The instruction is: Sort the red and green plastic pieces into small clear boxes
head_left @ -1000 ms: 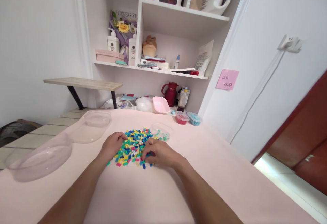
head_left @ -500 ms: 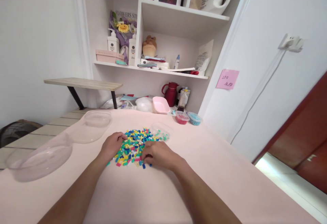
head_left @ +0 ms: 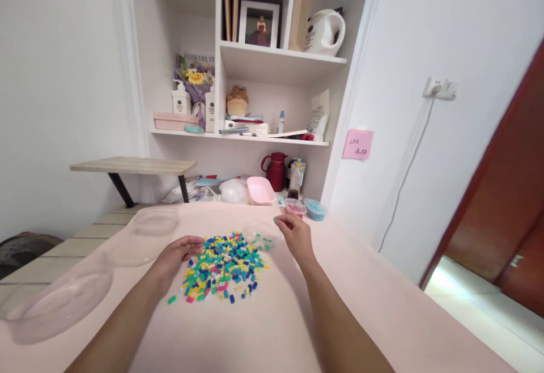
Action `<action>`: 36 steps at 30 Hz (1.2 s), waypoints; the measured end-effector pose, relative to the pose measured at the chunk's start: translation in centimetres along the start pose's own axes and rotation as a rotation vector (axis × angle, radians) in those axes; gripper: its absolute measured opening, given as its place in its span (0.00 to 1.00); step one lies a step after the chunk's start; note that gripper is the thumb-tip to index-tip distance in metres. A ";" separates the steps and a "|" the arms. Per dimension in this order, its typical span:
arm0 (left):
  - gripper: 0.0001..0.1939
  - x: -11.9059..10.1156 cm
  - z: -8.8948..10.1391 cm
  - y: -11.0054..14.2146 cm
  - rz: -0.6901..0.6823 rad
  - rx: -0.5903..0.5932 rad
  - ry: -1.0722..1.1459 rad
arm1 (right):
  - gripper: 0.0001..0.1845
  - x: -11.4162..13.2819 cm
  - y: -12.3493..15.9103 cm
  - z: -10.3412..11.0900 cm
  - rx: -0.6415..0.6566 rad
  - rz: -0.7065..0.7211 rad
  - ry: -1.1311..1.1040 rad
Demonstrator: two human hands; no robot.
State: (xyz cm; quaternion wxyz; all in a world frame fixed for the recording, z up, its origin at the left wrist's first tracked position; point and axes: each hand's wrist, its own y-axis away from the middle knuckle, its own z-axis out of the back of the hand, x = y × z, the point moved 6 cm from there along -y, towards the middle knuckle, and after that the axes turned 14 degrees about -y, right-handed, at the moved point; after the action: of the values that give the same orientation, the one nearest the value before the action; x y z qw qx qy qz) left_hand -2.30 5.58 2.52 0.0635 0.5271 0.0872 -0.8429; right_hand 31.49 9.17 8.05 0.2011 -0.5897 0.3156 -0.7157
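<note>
A heap of small toy bricks [head_left: 229, 265] in yellow, green, blue, white and pink spreads over the pink tabletop. At its left edge rests my left hand [head_left: 181, 250], fingers stretched out towards the bricks and holding nothing. My right hand [head_left: 296, 236] is at the right of a clear plastic tub [head_left: 259, 227] behind the heap. A small green brick [head_left: 275, 219] is pinched between its thumb and fingertip, beside the tub's rim. Several green bricks [head_left: 264, 241] lie inside the tub. One loose green brick [head_left: 172, 300] lies apart, front left of the heap.
Clear plastic trays [head_left: 63, 308] stand on the left. At the back are a pink dish [head_left: 260, 191], a red jug [head_left: 276, 172], a tub of pink pieces [head_left: 295, 208] and a tub of blue pieces [head_left: 315, 209]. A small wooden shelf [head_left: 134, 165] rises at the back left.
My right hand has moved from the heap up and right to the clear tub, now with a green brick in its fingers. My left hand stays at the heap's left edge; the view has tilted up.
</note>
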 end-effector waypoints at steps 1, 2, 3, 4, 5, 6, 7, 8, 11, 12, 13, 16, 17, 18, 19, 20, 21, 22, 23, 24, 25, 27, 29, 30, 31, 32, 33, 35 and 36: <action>0.14 -0.2 0.4 0.0 0.015 0.007 0.026 | 0.11 -0.5 0.0 0.2 -0.003 -0.005 0.051; 0.14 -0.4 0.9 0.0 0.032 0.008 0.042 | 0.12 -1.0 0.0 0.2 0.015 -0.008 0.097; 0.15 -0.6 1.3 0.1 0.047 0.006 0.048 | 0.12 -1.4 0.1 0.1 0.043 -0.007 0.134; 0.15 -0.9 1.8 0.4 0.059 0.005 0.044 | 0.12 -1.7 0.3 -0.2 0.074 -0.003 0.163; 0.16 -1.1 2.1 0.8 0.066 0.003 0.032 | 0.12 -1.9 0.4 -0.4 0.104 0.004 0.187; 0.17 -1.4 2.4 1.3 0.064 0.010 0.014 | 0.13 -2.0 0.6 -0.7 0.136 0.011 0.209; 0.17 -1.6 2.6 2.0 0.060 0.011 -0.008 | 0.13 -2.2 0.7 -0.8 0.146 0.012 0.231; 0.18 -1.9 2.8 2.7 0.051 0.016 -0.031 | 0.14 -2.3 0.7 -0.8 0.145 0.010 0.250; 0.19 -1.9 2.8 5.4 0.048 0.037 -0.117 | 0.16 -2.0 0.6 -0.7 0.150 0.029 0.262; 0.21 -1.7 2.7 6.4 0.052 0.042 -0.148 | 0.17 -1.7 0.6 -0.7 0.144 0.039 0.253; 0.23 -1.4 2.6 7.4 0.057 0.033 -0.209 | 0.17 -1.4 0.7 -0.7 0.137 0.050 0.239; 0.27 -0.7 2.6 10.4 0.002 -0.131 -0.881 | 0.17 0.2 1.1 -1.5 0.142 0.079 0.163; 0.29 -0.5 2.1 11.4 -0.028 -0.145 -1.048 | 0.17 0.8 1.4 -2.1 0.166 0.085 0.132; 0.31 -0.1 1.5 12.2 -0.035 -0.125 -1.172 | 0.17 1.3 1.8 -2.8 0.204 0.088 0.101; 0.33 0.3 0.8 13.0 -0.040 -0.078 -1.259 | 0.16 1.8 2.2 -3.6 0.252 0.089 0.076; 0.34 0.7 0.1 13.6 -0.041 -0.013 -1.311 | 0.16 2.3 2.6 -4.4 0.306 0.089 0.056; 0.34 1.1 -0.5 14.1 -0.021 0.042 -1.345 | 0.15 2.7 3.1 -5.2 0.365 0.093 0.040; 0.35 1.2 -1.0 14.3 -0.002 0.070 -1.365 | 0.15 3.1 3.5 -5.9 0.418 0.097 0.028; 0.35 1.2 -1.3 14.4 0.008 0.087 -1.373 | 0.15 3.5 3.9 -6.4 0.462 0.098 0.021; 0.36 1.0 -1.6 14.4 0.015 0.092 -1.370 | 0.15 3.7 4.3 -6.9 0.498 0.095 0.020; 0.36 0.8 -1.9 14.2 0.011 0.090 -1.358 | 0.15 3.9 4.5 -7.2 0.524 0.089 0.026; 0.36 0.4 -2.5 13.7 -0.019 0.096 -1.307 | 0.15 4.2 4.9 -7.6 0.566 0.076 0.047; 0.35 0.1 -3.4 13.1 -0.083 0.116 -1.236 | 0.13 4.5 5.2 -8.0 0.606 0.084 0.060; 0.34 0.0 -4.0 12.9 -0.121 0.134 -1.199 | 0.13 4.6 5.3 -8.3 0.627 0.094 0.059; 0.33 0.0 -4.6 12.8 -0.160 0.156 -1.164 | 0.13 4.7 5.5 -8.5 0.649 0.104 0.058; 0.33 -0.1 -5.1 12.8 -0.197 0.176 -1.133 | 0.12 4.8 5.7 -8.8 0.674 0.111 0.062; 0.33 -0.2 -5.6 12.7 -0.231 0.193 -1.105 | 0.12 4.8 5.9 -9.1 0.700 0.114 0.076; 0.32 -0.3 -6.4 12.8 -0.288 0.212 -1.061 | 0.11 4.4 6.3 -9.6 0.759 0.107 0.128; 0.32 -0.4 -6.6 12.8 -0.309 0.212 -1.051 | 0.12 4.2 6.4 -9.7 0.785 0.101 0.158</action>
State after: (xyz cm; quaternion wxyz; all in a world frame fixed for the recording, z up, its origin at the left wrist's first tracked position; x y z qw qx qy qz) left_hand 6.21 -5.48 -1.00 -0.0791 0.0207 0.0347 -0.9960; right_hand 20.58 3.87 5.64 0.4211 -0.3951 0.0614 -0.8141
